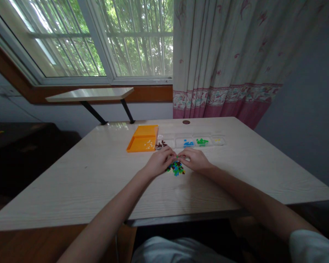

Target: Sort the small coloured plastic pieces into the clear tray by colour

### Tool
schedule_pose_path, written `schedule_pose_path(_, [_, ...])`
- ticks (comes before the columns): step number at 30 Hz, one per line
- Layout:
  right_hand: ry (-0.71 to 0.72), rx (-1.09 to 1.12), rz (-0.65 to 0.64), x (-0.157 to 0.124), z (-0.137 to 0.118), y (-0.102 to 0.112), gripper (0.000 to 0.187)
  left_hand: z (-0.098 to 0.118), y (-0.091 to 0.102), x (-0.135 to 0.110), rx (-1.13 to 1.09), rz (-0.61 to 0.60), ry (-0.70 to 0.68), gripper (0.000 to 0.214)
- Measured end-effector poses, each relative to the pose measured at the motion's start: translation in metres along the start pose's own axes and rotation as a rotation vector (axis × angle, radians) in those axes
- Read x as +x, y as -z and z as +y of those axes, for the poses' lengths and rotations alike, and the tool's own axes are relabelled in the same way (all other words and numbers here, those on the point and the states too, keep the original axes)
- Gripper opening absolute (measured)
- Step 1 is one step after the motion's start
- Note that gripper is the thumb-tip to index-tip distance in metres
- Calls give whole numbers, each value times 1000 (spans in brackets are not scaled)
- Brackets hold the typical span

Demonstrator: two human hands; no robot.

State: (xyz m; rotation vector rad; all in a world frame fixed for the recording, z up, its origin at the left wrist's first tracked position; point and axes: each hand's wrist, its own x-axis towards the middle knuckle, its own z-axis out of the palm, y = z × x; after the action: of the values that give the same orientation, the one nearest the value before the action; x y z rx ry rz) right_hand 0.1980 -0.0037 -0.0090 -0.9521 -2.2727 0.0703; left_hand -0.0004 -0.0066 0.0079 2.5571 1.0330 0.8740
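My left hand (161,160) and my right hand (195,159) meet over the table, thumbs and forefingers pinched close together. Between their fingertips shows a tiny green plastic piece (177,157); its exact shape is too small to tell. Just below the fingers lies a mixed pile of small plastic pieces (176,168) in green, blue, dark brown and some yellow, partly covered by my left hand. Beyond my hands, a clear compartment tray (170,141) holds dark brown pieces (161,144), blue pieces (188,143), green pieces (202,142) and a few yellow pieces (217,140) in separate compartments.
An orange open case (137,143) with small white pieces (149,144) inside stands at the tray's left end. The pale wooden table (104,182) reaches back to a raised shelf (90,94) on black legs. A curtain (222,65) hangs behind, beside the window.
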Motion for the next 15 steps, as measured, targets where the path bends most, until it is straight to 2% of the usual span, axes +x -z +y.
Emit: schedule_pose_path(15, [43, 0, 38, 0, 2, 4, 17, 3, 4, 1, -51, 26, 28, 20])
